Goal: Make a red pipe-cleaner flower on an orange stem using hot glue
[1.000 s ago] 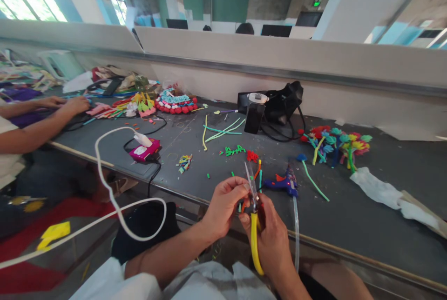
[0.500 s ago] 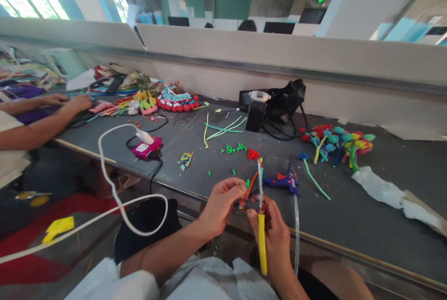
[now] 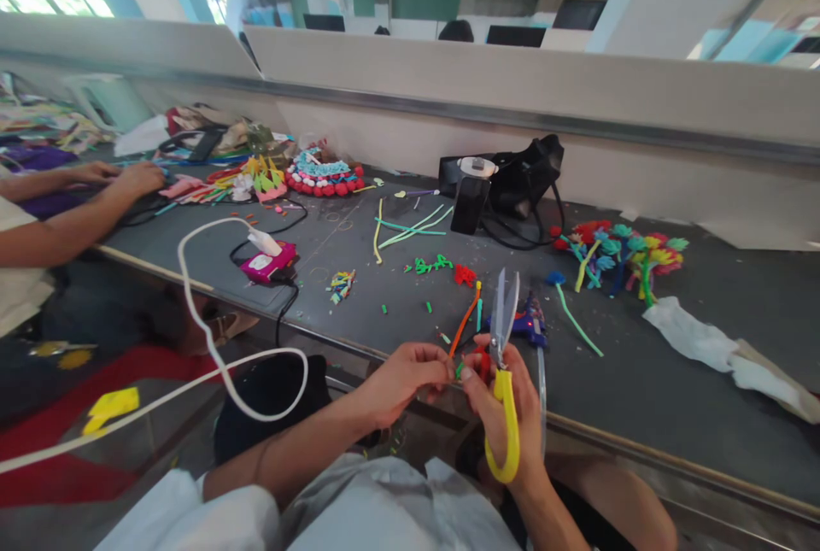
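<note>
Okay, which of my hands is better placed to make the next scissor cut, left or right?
Right, I'd say: your right hand holds the yellow scissors, blades parted. Your left hand has no scissors; its fingertips are beside a small green piece, so it seems better suited to steadying.

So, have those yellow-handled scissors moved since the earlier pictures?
Yes, to the right: a second ago the tips of the scissors appeared near the left edge of the red clump; now they appear clearly to its right.
</note>
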The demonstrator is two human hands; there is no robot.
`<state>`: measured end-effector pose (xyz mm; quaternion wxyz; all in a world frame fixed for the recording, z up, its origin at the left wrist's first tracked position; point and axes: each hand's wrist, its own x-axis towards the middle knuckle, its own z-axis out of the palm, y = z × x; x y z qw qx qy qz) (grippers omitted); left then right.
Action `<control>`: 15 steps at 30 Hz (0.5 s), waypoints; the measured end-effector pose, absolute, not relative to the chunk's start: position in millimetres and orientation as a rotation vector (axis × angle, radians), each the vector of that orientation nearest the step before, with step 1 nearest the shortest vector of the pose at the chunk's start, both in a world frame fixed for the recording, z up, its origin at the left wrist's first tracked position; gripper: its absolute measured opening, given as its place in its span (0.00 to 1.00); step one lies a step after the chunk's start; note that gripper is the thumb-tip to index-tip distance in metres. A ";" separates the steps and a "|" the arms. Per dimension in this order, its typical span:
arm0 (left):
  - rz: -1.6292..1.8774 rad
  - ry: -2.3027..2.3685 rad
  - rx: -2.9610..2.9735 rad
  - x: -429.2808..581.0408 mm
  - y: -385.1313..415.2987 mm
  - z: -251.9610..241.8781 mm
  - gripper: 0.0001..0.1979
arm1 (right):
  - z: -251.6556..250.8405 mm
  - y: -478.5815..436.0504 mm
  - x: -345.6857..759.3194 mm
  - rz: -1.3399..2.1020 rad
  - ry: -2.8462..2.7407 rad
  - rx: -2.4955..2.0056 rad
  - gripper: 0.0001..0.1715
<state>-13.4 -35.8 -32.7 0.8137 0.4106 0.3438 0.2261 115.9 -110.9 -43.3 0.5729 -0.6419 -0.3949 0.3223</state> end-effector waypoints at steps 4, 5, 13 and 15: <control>0.475 0.755 0.949 -14.8 -34.6 -33.9 0.03 | -40.7 -110.4 114.9 0.765 -0.921 -1.492 0.22; 0.467 0.740 0.959 -15.2 -34.3 -35.1 0.03 | -40.1 -110.1 114.7 0.773 -0.922 -1.487 0.22; 0.642 0.835 1.544 -17.3 -42.2 -42.2 0.03 | -36.7 -107.7 114.1 0.608 -0.951 -1.629 0.20; 0.791 0.838 1.936 -18.6 -45.3 -41.9 0.02 | -35.0 -106.5 114.2 0.530 -0.942 -1.681 0.20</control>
